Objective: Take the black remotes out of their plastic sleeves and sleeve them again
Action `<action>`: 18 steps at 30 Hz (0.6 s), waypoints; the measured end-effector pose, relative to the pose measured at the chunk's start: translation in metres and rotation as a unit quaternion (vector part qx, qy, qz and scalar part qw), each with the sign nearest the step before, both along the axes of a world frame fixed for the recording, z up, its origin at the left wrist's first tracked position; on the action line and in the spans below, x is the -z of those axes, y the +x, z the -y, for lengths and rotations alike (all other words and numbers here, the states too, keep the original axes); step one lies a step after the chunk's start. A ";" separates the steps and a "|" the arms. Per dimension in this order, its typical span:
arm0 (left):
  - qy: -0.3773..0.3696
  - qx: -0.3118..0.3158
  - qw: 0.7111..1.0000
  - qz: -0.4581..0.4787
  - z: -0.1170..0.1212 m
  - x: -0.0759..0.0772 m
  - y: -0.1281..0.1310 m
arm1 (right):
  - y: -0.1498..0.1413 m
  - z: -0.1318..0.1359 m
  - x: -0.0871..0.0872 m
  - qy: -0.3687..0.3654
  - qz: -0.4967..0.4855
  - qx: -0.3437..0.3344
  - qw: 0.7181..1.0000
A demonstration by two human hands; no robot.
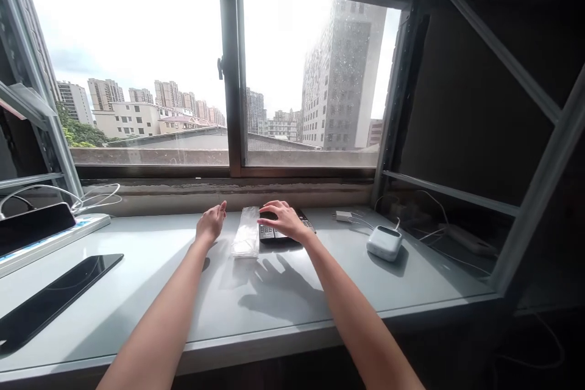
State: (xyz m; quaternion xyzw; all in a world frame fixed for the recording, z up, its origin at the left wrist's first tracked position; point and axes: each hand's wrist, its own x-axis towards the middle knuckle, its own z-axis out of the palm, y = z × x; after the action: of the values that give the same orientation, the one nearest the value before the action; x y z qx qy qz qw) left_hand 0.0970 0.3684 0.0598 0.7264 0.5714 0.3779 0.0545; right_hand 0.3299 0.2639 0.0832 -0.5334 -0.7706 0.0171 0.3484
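Note:
My left hand [211, 223] hovers over the desk with its fingers curled and thumb upward; whatever lies inside the fingers, if anything, is hidden. To its right lies a clear, wrinkled plastic sleeve [247, 236], apart from that hand. My right hand [284, 219] is over a black device with rows of small keys [267, 233], partly covering it. Its fingers are spread and arched, thumb toward the sleeve; whether a fingertip touches the device I cannot tell. A shadow of spread fingers falls on the desk below.
A dark phone [59, 295] lies at the left on the grey desk [237, 323]. Behind it, another dark phone [36, 228] rests on a white power strip [94, 219]. A pale blue box-shaped gadget [384, 242] and a white charger [343, 216] with cable are on the right.

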 end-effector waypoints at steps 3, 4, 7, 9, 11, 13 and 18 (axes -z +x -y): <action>-0.007 0.004 1.000 -0.015 -0.001 0.002 0.000 | -0.021 0.008 0.001 -0.022 0.033 -0.079 0.996; -0.010 0.008 1.000 -0.022 -0.001 0.003 0.000 | -0.027 0.009 0.004 -0.023 0.045 -0.090 0.995; -0.013 0.016 0.999 -0.032 -0.001 0.003 0.002 | -0.037 0.010 0.011 -0.024 0.086 -0.093 0.992; -0.014 0.017 0.999 -0.034 0.000 0.002 0.002 | -0.040 0.009 0.014 -0.018 0.106 -0.075 0.991; -0.021 0.017 0.999 -0.034 0.001 0.001 0.003 | -0.041 0.008 0.015 -0.009 0.111 -0.047 0.993; -0.026 0.024 0.999 -0.031 0.002 0.000 0.005 | -0.040 0.007 0.013 0.001 0.103 -0.017 0.995; -0.002 0.080 0.996 -0.047 0.006 -0.001 0.012 | -0.037 0.009 0.008 0.001 0.074 0.026 0.997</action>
State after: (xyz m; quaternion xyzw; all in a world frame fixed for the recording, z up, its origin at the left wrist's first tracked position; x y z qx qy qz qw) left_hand 0.1094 0.3626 0.0613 0.7867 0.5141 0.3366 0.0589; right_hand 0.2930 0.2547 0.0755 -0.5528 -0.7801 -0.0321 0.2913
